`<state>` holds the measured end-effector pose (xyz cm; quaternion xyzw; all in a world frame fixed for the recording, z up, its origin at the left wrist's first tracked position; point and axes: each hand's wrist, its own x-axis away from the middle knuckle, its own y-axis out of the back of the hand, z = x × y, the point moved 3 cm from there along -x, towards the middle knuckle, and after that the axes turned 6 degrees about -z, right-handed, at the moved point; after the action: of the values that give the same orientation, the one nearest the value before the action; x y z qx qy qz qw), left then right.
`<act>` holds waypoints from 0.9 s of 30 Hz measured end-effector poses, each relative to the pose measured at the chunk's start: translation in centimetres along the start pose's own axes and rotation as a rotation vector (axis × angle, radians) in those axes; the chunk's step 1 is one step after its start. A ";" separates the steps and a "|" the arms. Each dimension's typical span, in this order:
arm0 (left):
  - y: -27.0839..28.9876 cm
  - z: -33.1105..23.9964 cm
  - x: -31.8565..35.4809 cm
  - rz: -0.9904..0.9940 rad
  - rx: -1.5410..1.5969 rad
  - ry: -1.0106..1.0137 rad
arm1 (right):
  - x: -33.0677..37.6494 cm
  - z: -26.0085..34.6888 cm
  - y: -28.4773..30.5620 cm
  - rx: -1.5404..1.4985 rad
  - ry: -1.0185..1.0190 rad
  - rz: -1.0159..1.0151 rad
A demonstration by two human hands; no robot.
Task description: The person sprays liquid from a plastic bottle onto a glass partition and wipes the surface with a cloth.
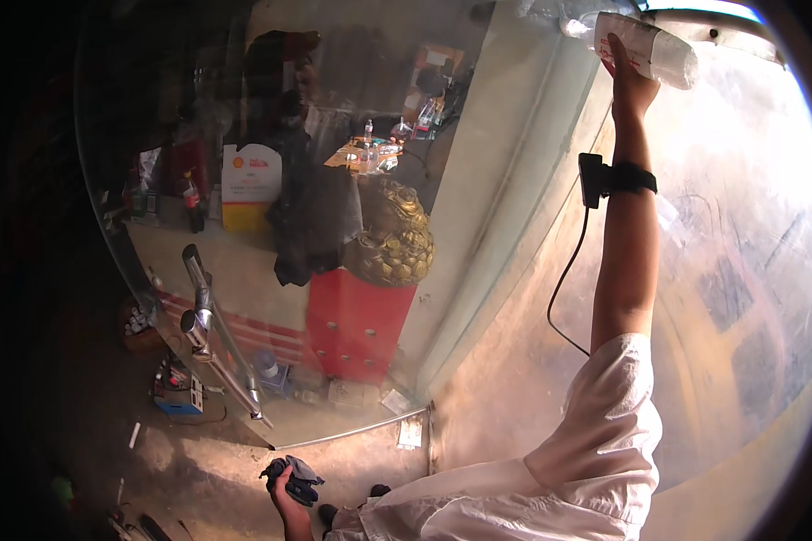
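Note:
High at the upper right, my right hand [634, 83] is wrapped round a clear plastic bottle [672, 56] with a white label. The bottle lies almost sideways, its neck pointing left beside the top of the door frame. My right arm is stretched far up, in a white sleeve. Low in the picture, my left hand [289, 507] grips a bunched dark cloth [299, 478], close to the lower edge of a glass door [460, 270]. Part of the cloth is hidden in the fingers.
A long metal door handle [212, 334] stands out from the glass. Behind the glass are a red panel [356, 325], a gold-coloured ornament [395, 234] and a counter with bottles. A black strapped device [594, 180] on my right wrist trails a cable [552, 302]. A blue box [180, 398] sits low at left.

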<state>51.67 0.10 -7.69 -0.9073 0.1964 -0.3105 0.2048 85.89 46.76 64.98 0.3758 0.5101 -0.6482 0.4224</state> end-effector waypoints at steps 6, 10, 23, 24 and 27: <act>-0.6 0.9 -0.1 0.070 0.009 0.094 | -0.5 -0.3 0.0 0.026 0.094 -0.080; -0.1 2.4 -0.9 0.136 -0.034 0.185 | -3.3 1.3 0.0 0.631 0.310 -0.039; -5.0 2.0 1.0 0.273 0.233 0.046 | -4.5 0.4 -0.3 0.621 0.342 -0.079; -5.2 2.2 1.1 0.321 0.263 0.045 | -4.6 0.2 -0.2 0.547 0.317 -0.108; -5.5 2.6 1.2 0.391 0.315 0.044 | -7.7 -2.0 0.9 0.699 0.380 -0.175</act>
<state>55.48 4.77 -6.22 -0.8019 0.3220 -0.3115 0.3953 89.66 49.90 71.36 0.5650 0.3581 -0.7350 0.1109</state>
